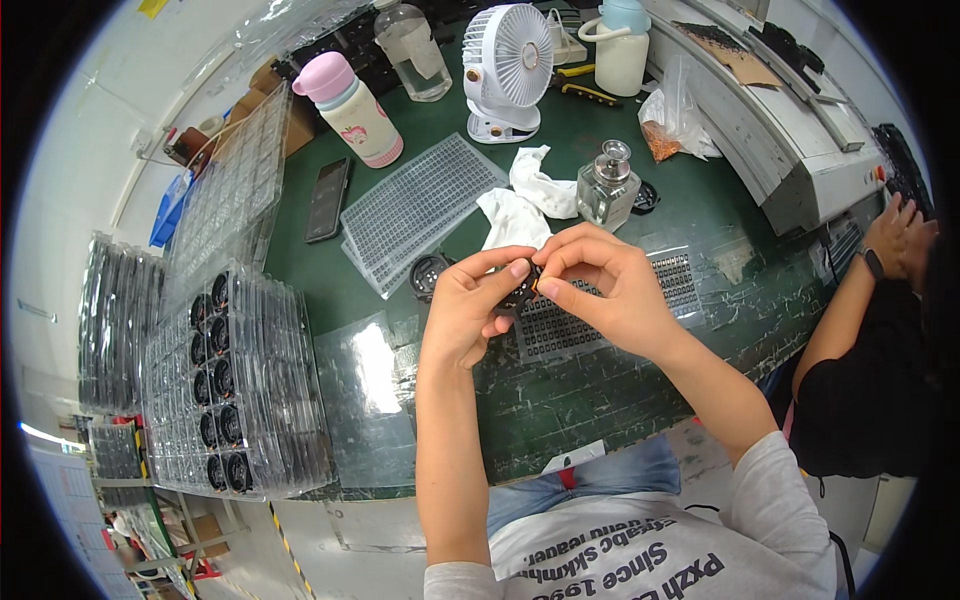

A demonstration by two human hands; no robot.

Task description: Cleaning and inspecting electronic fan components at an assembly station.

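My left hand [472, 300] is closed around a round black part [518, 292], thumb on top. Against the same part, my right hand [605, 285] pinches with thumb and fingertips; a small yellowish bit shows there, but what the fingers hold is too small to make out. A second round black part [428, 272] lies just left of my left hand. Beneath my hands is a clear sheet [560, 332] with rows of small black pieces, partly covered by my right hand and forearm. White cloths [515, 217] lie crumpled just beyond.
Stacked clear trays [290, 380] with round black parts stand at left. Farther back are a phone [328, 200], perforated sheet [420, 205], pink-lidded bottle [355, 115], fan [510, 65], glass bottle [607, 188] and pliers [590, 94]. A co-worker's arm [845, 300] is beside a machine [780, 150] at right.
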